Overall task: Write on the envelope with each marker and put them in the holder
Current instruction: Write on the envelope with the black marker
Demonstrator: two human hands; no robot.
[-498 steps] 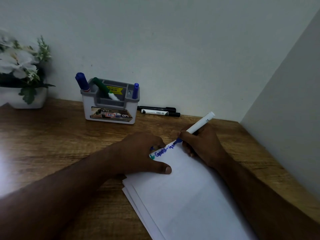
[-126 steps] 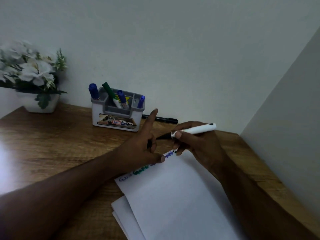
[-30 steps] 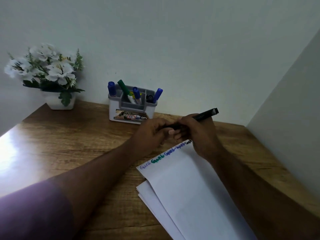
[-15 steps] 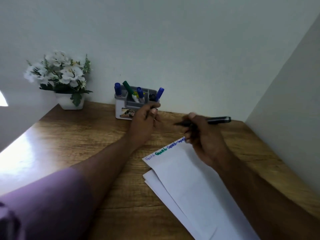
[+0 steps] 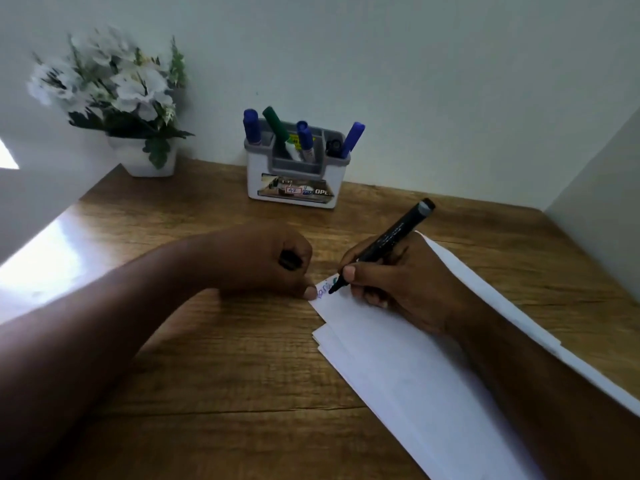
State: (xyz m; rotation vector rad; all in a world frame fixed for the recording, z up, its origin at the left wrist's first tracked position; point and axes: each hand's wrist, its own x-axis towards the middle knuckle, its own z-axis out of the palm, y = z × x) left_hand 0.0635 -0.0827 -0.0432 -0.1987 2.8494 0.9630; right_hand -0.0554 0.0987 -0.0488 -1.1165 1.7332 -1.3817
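Right hand (image 5: 398,282) pinches the black marker (image 5: 388,242), tip on the envelope (image 5: 398,358); left hand (image 5: 270,261), curled round a black cap (image 5: 290,260), sits beside it; the holder (image 5: 294,164) and flowerpot (image 5: 147,157) stand beyond the fingers.

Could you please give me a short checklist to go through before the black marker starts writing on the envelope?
1. Cap off the black marker: ok, its bare tip shows.
2. Right hand grips the marker: ok.
3. Cap kept for later: ok, held in the left hand.
4. Envelope steadied: ok, a left fingertip presses its corner.
5. Tip over blank paper: not ok, it sits at the earlier writing.
6. Room in the holder: cannot tell.
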